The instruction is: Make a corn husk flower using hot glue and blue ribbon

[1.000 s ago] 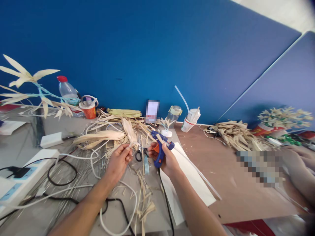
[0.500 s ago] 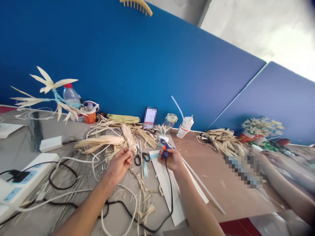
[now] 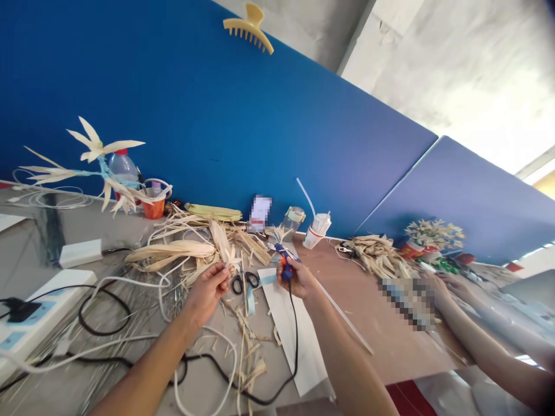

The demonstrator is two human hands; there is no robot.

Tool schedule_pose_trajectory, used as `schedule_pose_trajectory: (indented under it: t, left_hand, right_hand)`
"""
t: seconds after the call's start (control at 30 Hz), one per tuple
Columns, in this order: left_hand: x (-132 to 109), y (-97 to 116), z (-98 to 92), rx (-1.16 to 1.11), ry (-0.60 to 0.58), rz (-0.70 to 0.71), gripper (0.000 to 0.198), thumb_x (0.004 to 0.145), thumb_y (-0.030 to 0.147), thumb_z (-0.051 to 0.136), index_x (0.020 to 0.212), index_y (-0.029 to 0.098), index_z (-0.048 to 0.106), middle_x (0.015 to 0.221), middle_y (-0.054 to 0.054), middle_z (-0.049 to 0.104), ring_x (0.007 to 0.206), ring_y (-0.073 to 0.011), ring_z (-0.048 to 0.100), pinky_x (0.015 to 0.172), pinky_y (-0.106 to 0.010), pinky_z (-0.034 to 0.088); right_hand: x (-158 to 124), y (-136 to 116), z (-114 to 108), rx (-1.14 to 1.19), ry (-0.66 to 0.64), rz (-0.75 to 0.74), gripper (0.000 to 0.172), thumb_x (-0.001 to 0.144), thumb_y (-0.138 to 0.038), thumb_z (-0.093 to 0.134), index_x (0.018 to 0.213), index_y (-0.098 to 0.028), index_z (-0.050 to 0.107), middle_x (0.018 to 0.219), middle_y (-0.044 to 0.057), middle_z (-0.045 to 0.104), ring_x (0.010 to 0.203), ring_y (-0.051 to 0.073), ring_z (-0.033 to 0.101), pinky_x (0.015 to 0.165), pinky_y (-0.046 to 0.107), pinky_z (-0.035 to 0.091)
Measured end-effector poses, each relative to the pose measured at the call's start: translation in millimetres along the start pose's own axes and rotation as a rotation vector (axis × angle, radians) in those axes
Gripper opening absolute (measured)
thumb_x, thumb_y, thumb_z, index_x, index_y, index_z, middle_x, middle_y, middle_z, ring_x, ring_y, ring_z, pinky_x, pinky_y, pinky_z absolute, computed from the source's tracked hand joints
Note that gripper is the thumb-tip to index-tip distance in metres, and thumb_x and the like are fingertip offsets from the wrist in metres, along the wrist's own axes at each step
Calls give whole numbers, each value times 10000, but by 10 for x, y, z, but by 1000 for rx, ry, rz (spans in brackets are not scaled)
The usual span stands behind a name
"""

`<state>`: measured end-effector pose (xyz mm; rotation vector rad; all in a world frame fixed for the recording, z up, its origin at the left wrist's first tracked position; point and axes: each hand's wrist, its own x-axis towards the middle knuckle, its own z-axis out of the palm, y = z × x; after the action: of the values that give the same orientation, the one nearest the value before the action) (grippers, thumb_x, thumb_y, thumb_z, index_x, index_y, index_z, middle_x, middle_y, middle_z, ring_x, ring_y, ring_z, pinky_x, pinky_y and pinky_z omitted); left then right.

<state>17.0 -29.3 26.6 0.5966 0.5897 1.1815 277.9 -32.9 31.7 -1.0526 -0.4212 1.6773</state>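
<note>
My left hand (image 3: pixel 208 287) pinches the base of a pale dried husk piece (image 3: pixel 224 245) over the grey table. My right hand (image 3: pixel 299 278) is wrapped round the handle of a blue and orange glue gun (image 3: pixel 284 261), its nozzle pointing left toward the husk. The gun's black cord (image 3: pixel 291 346) trails back over a white paper sheet (image 3: pixel 291 330). Black-handled scissors (image 3: pixel 243 281) lie between my two hands. A heap of dried husks (image 3: pixel 191 245) lies just beyond my left hand.
White power strips (image 3: pixel 39 315), black and white cables (image 3: pixel 104 315) crowd the left. A husk flower stem (image 3: pixel 93 167), bottle (image 3: pixel 123 167) and orange cup (image 3: pixel 155 207) stand by the blue partition (image 3: pixel 225 121). Another person's arm (image 3: pixel 481 346) works at right near a second husk pile (image 3: pixel 381 257).
The view has tilted upward and the scene looks farther off. My right hand with the glue gun has moved away and slightly right. My left hand keeps its pinch on the husk.
</note>
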Motion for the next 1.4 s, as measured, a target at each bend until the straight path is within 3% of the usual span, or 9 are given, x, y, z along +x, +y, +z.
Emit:
schedule_pose_trajectory:
  t: [0.13, 0.23, 0.43, 0.67, 0.8, 1.0, 1.27, 1.33, 1.4]
  left_hand:
    - [-1, 8, 5, 9, 13, 1, 211, 577, 178, 797, 709, 137, 639, 642, 20, 585, 471, -38, 430, 464, -164, 359]
    - [-2, 5, 15, 34, 21, -6, 219, 559, 187, 804, 695, 131, 642, 623, 21, 582, 469, -38, 429, 464, -162, 362]
    - [16, -37, 3, 71, 29, 3, 227, 553, 199, 805, 692, 133, 637, 592, 18, 584, 466, -50, 444, 464, -168, 368]
    - [16, -34, 13, 99, 27, 5, 216, 559, 202, 807, 686, 136, 644, 601, 18, 596, 469, -52, 445, 466, -170, 375]
    - [15, -27, 14, 103, 25, 11, 211, 552, 199, 810, 668, 136, 645, 596, 19, 592, 473, -51, 444, 469, -168, 377]
    - [13, -20, -2, 85, 32, 14, 225, 549, 212, 817, 675, 136, 647, 600, 24, 589, 474, -45, 443, 475, -160, 376]
    - [34, -51, -19, 95, 25, 17, 220, 564, 215, 811, 690, 138, 648, 616, 21, 597, 474, -47, 444, 469, -159, 375]
    - [34, -48, -12, 96, 28, 14, 231, 552, 221, 818, 680, 138, 645, 611, 23, 596, 476, -46, 443, 470, -155, 375]
    - [34, -46, -5, 95, 30, 11, 242, 540, 225, 825, 676, 138, 644, 604, 25, 595, 474, -43, 440, 469, -151, 374]
  right_hand:
    - [26, -99, 1, -78, -37, -11, 203, 802, -337, 597, 761, -153, 522, 600, -11, 533, 430, 64, 462, 395, 180, 384]
    - [19, -218, -56, -153, -43, -28, 182, 787, -304, 622, 777, -157, 515, 596, -27, 532, 419, 45, 444, 376, 151, 356]
    - [-73, -372, -265, -403, -52, 55, 208, 719, -253, 712, 777, -122, 562, 605, 23, 627, 411, 81, 535, 361, 176, 413]
    - [-183, -295, -486, -848, -230, 272, 303, 668, -344, 745, 766, -130, 554, 551, 2, 620, 436, 127, 602, 402, 207, 474]
    - [-165, -308, -487, -966, -210, 294, 290, 697, -369, 710, 735, -122, 563, 540, 8, 612, 396, 122, 571, 375, 216, 460]
    - [-332, -421, -398, -1059, -319, 386, 304, 631, -382, 726, 692, -118, 587, 564, 8, 617, 370, 97, 533, 366, 203, 437]
    - [-499, -451, -252, -1618, -185, 518, 265, 635, -380, 709, 747, -158, 619, 624, 24, 653, 455, 143, 584, 491, 264, 479]
    - [-602, -488, -168, -1837, -80, 456, 273, 657, -402, 689, 759, -151, 651, 690, 72, 680, 593, 203, 636, 553, 291, 481]
    - [-736, -497, -54, -2030, 118, 200, 265, 668, -346, 680, 848, -151, 681, 857, 118, 701, 791, 258, 647, 658, 322, 478]
